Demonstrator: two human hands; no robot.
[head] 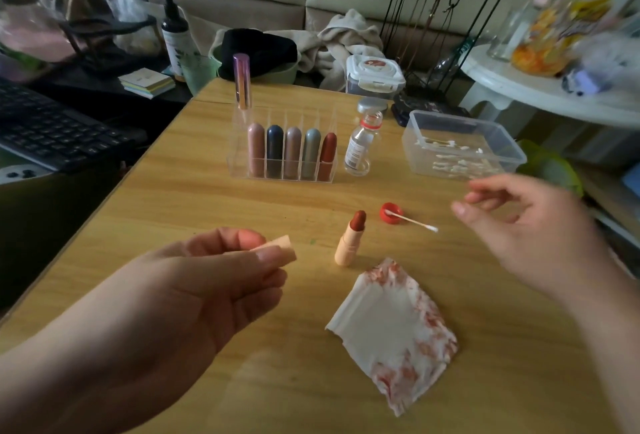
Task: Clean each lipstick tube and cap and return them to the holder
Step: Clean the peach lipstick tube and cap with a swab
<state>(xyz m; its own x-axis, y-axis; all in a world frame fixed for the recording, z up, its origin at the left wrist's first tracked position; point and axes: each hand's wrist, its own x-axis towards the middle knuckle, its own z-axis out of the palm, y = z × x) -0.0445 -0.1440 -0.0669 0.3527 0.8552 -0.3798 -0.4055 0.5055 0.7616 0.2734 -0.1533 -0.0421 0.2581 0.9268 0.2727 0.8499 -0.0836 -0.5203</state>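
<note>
An uncapped lipstick tube with a peach base and dark red bullet stands upright mid-table. My left hand pinches its peach cap between thumb and fingers, left of the tube. Over the table's right side hovers my right hand, blurred, fingers apart and holding nothing. A stained white tissue lies in front of the tube. The clear acrylic holder at the back carries several capped lipsticks and one tall purple-gold tube.
A cotton swab rests across a red bottle cap right of the tube. A small open glass bottle stands beside the holder. A clear plastic tub of swabs sits at the back right. A keyboard lies off the wooden table's left edge.
</note>
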